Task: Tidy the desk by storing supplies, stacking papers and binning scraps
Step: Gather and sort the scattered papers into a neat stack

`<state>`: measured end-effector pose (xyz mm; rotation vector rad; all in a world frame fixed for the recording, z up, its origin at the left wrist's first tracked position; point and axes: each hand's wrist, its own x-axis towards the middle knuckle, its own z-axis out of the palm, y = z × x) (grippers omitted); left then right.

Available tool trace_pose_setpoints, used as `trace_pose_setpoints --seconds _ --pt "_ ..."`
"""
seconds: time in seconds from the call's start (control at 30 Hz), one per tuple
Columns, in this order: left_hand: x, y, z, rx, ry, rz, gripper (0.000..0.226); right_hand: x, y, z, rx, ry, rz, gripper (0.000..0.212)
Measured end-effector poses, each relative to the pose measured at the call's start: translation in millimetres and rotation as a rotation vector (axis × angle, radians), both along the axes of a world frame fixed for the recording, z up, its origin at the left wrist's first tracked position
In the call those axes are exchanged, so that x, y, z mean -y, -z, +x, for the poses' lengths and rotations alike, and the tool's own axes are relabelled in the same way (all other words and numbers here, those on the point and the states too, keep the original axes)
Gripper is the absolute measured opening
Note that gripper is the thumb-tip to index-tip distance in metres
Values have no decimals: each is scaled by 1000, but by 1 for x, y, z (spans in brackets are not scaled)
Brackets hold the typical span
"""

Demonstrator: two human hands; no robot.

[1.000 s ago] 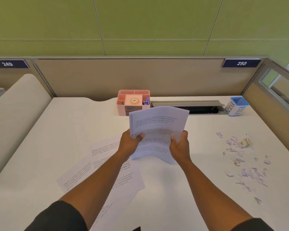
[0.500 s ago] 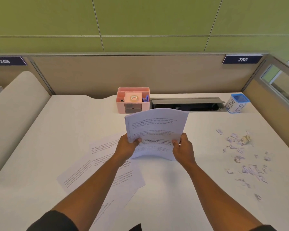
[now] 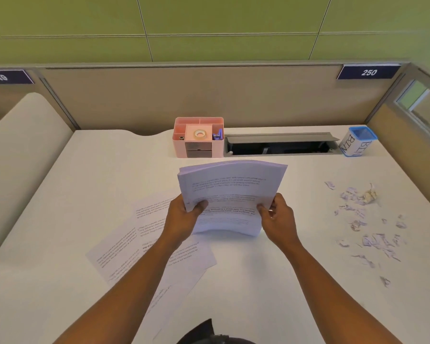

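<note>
A: Grip status?
B: Left hand (image 3: 184, 216) and right hand (image 3: 278, 217) each clasp a side edge of the paper stack (image 3: 230, 194), thumbs on its face; its bottom edge stands on the desk (image 3: 271, 281).
A: Remaining items?
B: Loose sheets (image 3: 134, 244) lie flat at left; scraps (image 3: 368, 224) scattered at right, well apart from the bin (image 3: 358, 142).

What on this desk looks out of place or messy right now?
Torn white paper scraps lie scattered on the desk's right side, outside the small blue-rimmed container labelled BIN. Loose printed sheets lie fanned and askew at the left. Both hands, left and right, hold the curved paper stack.
</note>
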<state>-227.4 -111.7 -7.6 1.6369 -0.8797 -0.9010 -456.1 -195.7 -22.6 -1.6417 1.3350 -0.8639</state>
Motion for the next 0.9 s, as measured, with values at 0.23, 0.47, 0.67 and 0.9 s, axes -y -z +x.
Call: trace_pose_setpoints --seconds 0.23,0.47,0.67,0.9 --pt "-29 14 -4 -10 -41 -2 26 -25 6 3 44 -24 21 24" --pt "-54 19 -3 -36 -118 -25 31 -43 -4 14 89 6 -41 30" --pt "-82 39 0 -34 -127 78 53 -63 1 22 65 -39 27 34" --pt "-93 53 15 -38 -305 44 24 -69 0 32 49 -5 33 36"
